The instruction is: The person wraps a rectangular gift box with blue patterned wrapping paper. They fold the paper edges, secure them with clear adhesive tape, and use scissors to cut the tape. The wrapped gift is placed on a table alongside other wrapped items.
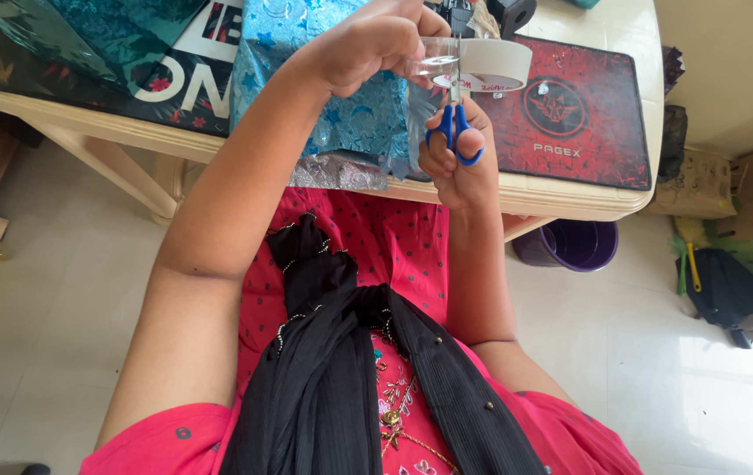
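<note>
Lying at the far left of the counter (pixel 570 198) is a dark printed mat (pixel 86 75) with a fold of teal fabric (pixel 104 26) over it, and next to that a sheet of shiny blue wrapping paper (pixel 341 97) with star shapes drapes over the near edge. Above this paper the left hand (pixel 367 44) is clenched around a pulled-out strip of clear tape (pixel 436 60), stretched flat toward the roll of tape (pixel 495 63) just to its right. Below the strip, the right hand (pixel 455 163) has fingers through the blue handles of the scissors (pixel 455 114), whose blades point up and meet the tape between strip and roll. Further right lies a red and black desk mat (pixel 570 105). Beneath the counter's right end stands a purple bucket (pixel 574 244) on the floor.
</note>
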